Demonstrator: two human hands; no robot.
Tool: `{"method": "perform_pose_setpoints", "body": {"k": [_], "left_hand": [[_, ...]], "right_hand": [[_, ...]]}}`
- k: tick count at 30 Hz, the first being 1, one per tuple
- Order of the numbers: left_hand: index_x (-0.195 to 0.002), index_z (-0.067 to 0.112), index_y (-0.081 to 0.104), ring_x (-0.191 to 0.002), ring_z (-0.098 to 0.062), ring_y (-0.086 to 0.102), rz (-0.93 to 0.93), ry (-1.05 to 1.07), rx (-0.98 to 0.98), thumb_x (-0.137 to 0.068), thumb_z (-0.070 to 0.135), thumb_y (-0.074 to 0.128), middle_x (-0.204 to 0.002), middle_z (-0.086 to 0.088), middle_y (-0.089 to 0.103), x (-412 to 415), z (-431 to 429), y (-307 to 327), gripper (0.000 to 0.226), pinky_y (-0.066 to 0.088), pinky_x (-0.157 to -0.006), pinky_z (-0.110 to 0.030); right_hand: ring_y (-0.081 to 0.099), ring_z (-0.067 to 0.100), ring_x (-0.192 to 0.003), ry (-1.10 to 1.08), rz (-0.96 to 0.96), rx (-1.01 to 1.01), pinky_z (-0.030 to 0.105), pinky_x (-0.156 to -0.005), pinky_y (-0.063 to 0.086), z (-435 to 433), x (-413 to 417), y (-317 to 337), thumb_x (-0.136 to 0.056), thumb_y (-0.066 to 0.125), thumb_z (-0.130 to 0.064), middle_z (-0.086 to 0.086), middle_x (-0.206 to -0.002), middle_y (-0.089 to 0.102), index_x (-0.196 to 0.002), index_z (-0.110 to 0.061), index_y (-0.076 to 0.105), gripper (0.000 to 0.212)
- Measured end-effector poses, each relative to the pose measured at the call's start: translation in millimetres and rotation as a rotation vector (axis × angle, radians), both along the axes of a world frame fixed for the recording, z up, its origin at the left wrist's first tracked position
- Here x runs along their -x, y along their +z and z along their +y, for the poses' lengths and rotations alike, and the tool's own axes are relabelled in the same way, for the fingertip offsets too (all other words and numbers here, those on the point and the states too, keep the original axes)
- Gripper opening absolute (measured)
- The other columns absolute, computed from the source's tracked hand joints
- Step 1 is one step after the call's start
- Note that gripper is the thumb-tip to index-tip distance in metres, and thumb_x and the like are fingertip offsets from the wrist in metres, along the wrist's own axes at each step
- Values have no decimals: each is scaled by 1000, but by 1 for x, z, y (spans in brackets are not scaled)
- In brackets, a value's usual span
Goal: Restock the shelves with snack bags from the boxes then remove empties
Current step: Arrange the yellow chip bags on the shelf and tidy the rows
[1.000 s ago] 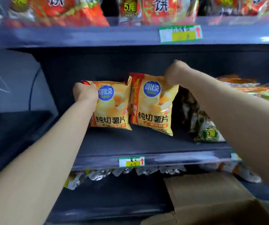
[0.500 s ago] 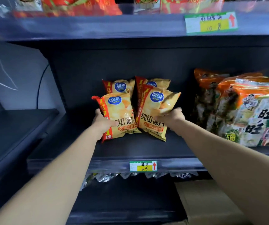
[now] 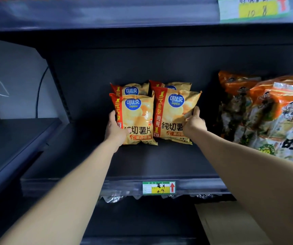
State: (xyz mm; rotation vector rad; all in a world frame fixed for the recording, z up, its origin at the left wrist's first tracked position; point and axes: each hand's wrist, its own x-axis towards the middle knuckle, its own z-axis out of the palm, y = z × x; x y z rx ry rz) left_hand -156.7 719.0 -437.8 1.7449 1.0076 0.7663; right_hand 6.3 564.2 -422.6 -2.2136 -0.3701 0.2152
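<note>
Two yellow chip bags stand upright side by side on the dark middle shelf [image 3: 160,161]. My left hand [image 3: 114,129] grips the lower left edge of the left front bag [image 3: 137,119]. My right hand [image 3: 194,123] grips the right edge of the right front bag [image 3: 174,115]. Two more of the same bags [image 3: 131,89] stand right behind them, mostly hidden. A cardboard box [image 3: 227,225] sits below at the lower right, partly covered by my right arm.
Large orange snack bags [image 3: 269,117] fill the shelf's right side. A price tag [image 3: 158,187] sits on the shelf lip. Silver bag tops [image 3: 114,198] show on the shelf below. Another dark shelf [image 3: 18,138] juts out at left.
Both hands have stood the front two bags upright and square against the back pair. My view has moved closer to the shelf.
</note>
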Motion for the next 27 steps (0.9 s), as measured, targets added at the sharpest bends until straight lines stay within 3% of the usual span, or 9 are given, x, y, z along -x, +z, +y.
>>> {"method": "perform_pose_setpoints", "body": {"k": [4, 8, 13, 17, 20, 23, 26, 27], "left_hand": [[-145, 28, 23, -120, -23, 52, -13, 42, -58, -83, 3, 68, -133, -3, 50, -8, -3, -3, 80, 49, -97, -44], [-147, 27, 19, -123, -25, 50, 20, 48, -85, -84, 3, 67, -139, -5, 43, -9, -5, -3, 82, 47, -96, -42], [-139, 20, 23, -123, -30, 47, 108, 130, -53, -79, 2, 73, -141, -11, 30, 1, -15, 8, 80, 50, -88, -40], [-128, 13, 35, -124, -25, 44, 78, 226, -219, -82, 1, 67, -136, -10, 37, 7, -41, 23, 57, 44, -80, -31], [-121, 13, 45, -113, -19, 52, 47, 71, -333, -86, 8, 65, -126, -6, 48, 1, -82, 30, 41, 46, -80, -26], [-106, 16, 54, -90, -12, 53, 46, -253, -374, -87, 11, 64, -104, 1, 56, -9, -139, 27, 22, 43, -79, -22], [-93, 20, 56, -81, -12, 53, 98, -562, -311, -84, 10, 66, -88, 7, 57, -21, -199, 9, 17, 44, -76, -24], [-92, 20, 57, -81, -14, 55, 140, -659, -283, -83, 9, 67, -88, 5, 59, -26, -218, 0, 17, 45, -75, -25]], "right_hand": [[51, 34, -118, 8, 55, -147, 33, -74, 42, 2, 0, -5, -90, 44, -5, 14, -139, 40, -149, -28, 11, 71], [46, 34, -125, 12, 75, -145, 35, -82, 44, -7, 9, -4, -92, 50, -10, 15, -145, 31, -151, -25, 6, 75], [48, 34, -123, 17, 56, -72, 37, -90, 47, -19, 15, -1, -89, 53, -9, 18, -140, 39, -144, -10, 20, 64], [53, 30, -117, 58, -26, -46, 31, -80, 44, -40, 22, 5, -92, 53, -11, 15, -131, 52, -133, -4, 40, 44], [55, 26, -115, 107, -95, -31, 25, -80, 41, -66, 29, 10, -91, 55, -13, 11, -127, 58, -127, -7, 53, 37], [58, 23, -108, 145, -143, 11, 22, -79, 42, -106, 39, 11, -89, 60, -15, 9, -121, 63, -119, -11, 63, 31], [61, 20, -80, 235, -81, 161, 28, -75, 54, -163, 44, 3, -86, 60, -8, 12, -93, 69, -103, -3, 69, 20], [61, 18, -70, 275, 5, 234, 24, -67, 56, -184, 45, 0, -86, 59, -6, 10, -83, 68, -102, 1, 69, 20]]}}
